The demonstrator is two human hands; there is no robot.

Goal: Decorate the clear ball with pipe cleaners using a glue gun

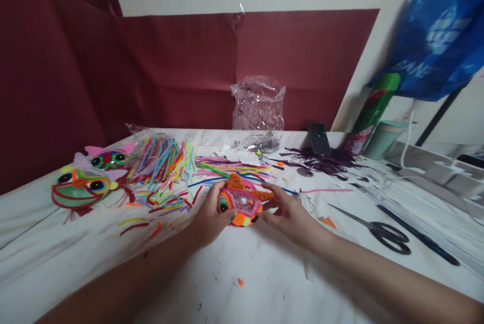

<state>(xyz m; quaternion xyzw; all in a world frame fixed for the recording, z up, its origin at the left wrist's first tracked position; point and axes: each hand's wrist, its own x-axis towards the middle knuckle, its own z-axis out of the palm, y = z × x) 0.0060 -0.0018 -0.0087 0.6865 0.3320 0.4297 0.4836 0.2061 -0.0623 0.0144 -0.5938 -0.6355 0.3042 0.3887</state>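
Above the near middle of the table is an animal face craft point(243, 204) made of pipe cleaners, with a clear shiny middle, orange wound ears, a green-ringed black eye and small orange and yellow pieces along its lower edge. My left hand point(212, 215) grips its left side, thumb on the front near the eye. At the other side, my right hand point(287, 210) has its thumb and fingers closed around the right orange ear point(263, 195). The fingertips behind the craft are partly hidden.
Two finished-looking animal faces point(79, 187) lie at the left, beside bundles of colourful pipe cleaners point(162, 157). Scissors point(378, 228) and a dark blue pen-like tool point(419, 235) are at the right. Behind are purple strips point(325, 162), a phone point(318, 138) and a clear plastic bag point(258, 104).
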